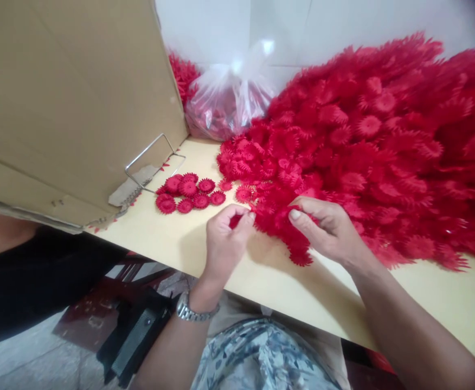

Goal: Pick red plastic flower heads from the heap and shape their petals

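Note:
My left hand (229, 233) is closed in a pinch over the table's front part. A bit of red shows at its fingertips, too small to make out. To the right, my right hand (331, 227) pinches a red flower piece (298, 208), mostly covered by the fingers. Between and beyond both hands spreads a large heap of red flower pieces (367, 127) with jagged petal edges. A small group of round, layered red flowers (187, 188) lies apart on the table, left of the heap and beyond my left hand.
A tall cardboard box (78, 108) stands at the left, with a bent metal wire frame (150, 151) beside it. Behind is a tied clear plastic bag (229, 103) of red pieces against the wall. The pale table (205, 244) ends near my body. Another person's arm (5, 235) shows at far left.

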Demonstrator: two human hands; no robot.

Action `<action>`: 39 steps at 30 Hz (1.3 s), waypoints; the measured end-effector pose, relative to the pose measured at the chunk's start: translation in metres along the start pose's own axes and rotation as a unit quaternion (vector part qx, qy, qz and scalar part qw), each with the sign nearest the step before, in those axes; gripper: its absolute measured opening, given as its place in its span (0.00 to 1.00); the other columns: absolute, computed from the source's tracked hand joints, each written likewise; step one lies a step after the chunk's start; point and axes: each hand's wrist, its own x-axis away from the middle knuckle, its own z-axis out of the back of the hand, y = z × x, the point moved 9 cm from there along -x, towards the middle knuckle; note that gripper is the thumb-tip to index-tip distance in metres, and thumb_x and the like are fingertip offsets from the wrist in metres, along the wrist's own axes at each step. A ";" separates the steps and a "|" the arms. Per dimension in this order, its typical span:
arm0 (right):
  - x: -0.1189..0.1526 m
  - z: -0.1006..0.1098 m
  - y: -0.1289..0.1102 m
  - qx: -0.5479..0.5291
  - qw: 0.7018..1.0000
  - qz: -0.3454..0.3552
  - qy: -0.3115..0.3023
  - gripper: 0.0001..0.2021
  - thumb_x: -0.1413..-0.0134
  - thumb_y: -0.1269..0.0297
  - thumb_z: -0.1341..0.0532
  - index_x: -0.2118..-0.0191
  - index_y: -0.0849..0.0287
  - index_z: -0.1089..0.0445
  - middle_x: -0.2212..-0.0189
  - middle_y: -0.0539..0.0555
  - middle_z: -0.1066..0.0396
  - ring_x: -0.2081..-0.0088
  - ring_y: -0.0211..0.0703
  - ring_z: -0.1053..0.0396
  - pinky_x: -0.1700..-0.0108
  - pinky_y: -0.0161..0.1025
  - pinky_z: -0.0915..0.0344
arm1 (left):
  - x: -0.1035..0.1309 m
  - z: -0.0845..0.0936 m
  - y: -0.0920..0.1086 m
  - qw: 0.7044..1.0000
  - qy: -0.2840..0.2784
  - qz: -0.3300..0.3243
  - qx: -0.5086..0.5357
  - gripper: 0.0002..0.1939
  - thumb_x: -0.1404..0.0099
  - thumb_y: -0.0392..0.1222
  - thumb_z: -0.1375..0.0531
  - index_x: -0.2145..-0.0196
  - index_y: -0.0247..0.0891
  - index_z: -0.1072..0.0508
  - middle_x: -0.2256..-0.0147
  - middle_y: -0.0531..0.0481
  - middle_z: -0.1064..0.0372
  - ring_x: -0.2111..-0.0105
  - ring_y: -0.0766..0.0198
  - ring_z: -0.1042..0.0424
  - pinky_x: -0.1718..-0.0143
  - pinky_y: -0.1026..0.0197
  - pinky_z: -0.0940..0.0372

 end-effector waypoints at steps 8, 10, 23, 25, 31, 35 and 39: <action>0.006 -0.008 0.028 -0.111 0.988 -0.101 -0.024 0.18 0.43 0.54 0.46 0.79 0.59 0.43 0.82 0.44 0.53 0.80 0.31 0.53 0.78 0.33 0.55 | -0.005 -0.007 -0.001 0.997 -0.030 0.001 -0.072 0.11 0.39 0.40 0.43 0.59 0.38 0.28 0.70 0.50 0.30 0.72 0.65 0.34 0.66 0.62 0.38; 0.007 -0.012 0.028 -0.119 0.986 -0.106 -0.039 0.19 0.43 0.54 0.45 0.80 0.59 0.43 0.82 0.44 0.52 0.80 0.31 0.53 0.78 0.33 0.54 | 0.004 -0.017 -0.003 0.996 -0.084 0.022 0.025 0.09 0.38 0.43 0.44 0.62 0.38 0.27 0.74 0.53 0.32 0.76 0.69 0.37 0.71 0.65 0.40; 0.006 -0.025 0.020 -0.173 0.979 -0.099 -0.028 0.13 0.46 0.57 0.41 0.74 0.61 0.36 0.80 0.46 0.41 0.79 0.31 0.45 0.78 0.31 0.47 | 0.023 -0.024 -0.017 0.987 -0.099 0.076 0.100 0.06 0.40 0.42 0.41 0.70 0.38 0.29 0.78 0.56 0.36 0.80 0.73 0.44 0.78 0.68 0.46; 0.008 -0.025 0.020 -0.156 0.982 -0.101 -0.027 0.15 0.45 0.55 0.42 0.75 0.60 0.38 0.81 0.46 0.44 0.79 0.31 0.47 0.78 0.31 0.49 | 0.026 -0.024 -0.022 0.983 -0.106 0.083 0.122 0.06 0.39 0.43 0.41 0.69 0.38 0.29 0.77 0.56 0.36 0.80 0.73 0.43 0.78 0.68 0.46; 0.011 -0.034 0.023 -0.109 0.987 -0.110 -0.047 0.19 0.43 0.51 0.46 0.78 0.59 0.43 0.82 0.45 0.50 0.80 0.30 0.51 0.79 0.31 0.53 | 0.028 -0.005 -0.012 0.996 -0.018 0.024 0.089 0.08 0.38 0.43 0.42 0.62 0.39 0.28 0.75 0.55 0.35 0.78 0.71 0.39 0.74 0.67 0.42; 0.010 -0.033 0.023 -0.101 0.989 -0.103 -0.032 0.23 0.44 0.48 0.46 0.81 0.58 0.47 0.83 0.44 0.53 0.80 0.30 0.53 0.79 0.32 0.55 | 0.030 0.003 0.020 0.995 0.005 -0.100 -0.010 0.07 0.38 0.38 0.42 0.61 0.39 0.28 0.70 0.52 0.32 0.70 0.68 0.33 0.67 0.66 0.38; 0.011 -0.037 0.026 -0.146 0.981 -0.121 -0.046 0.23 0.49 0.47 0.41 0.82 0.60 0.43 0.84 0.44 0.52 0.80 0.30 0.53 0.79 0.32 0.55 | 0.028 -0.013 0.022 0.991 -0.089 -0.089 -0.054 0.05 0.38 0.37 0.43 0.66 0.38 0.26 0.70 0.50 0.31 0.69 0.66 0.32 0.65 0.64 0.38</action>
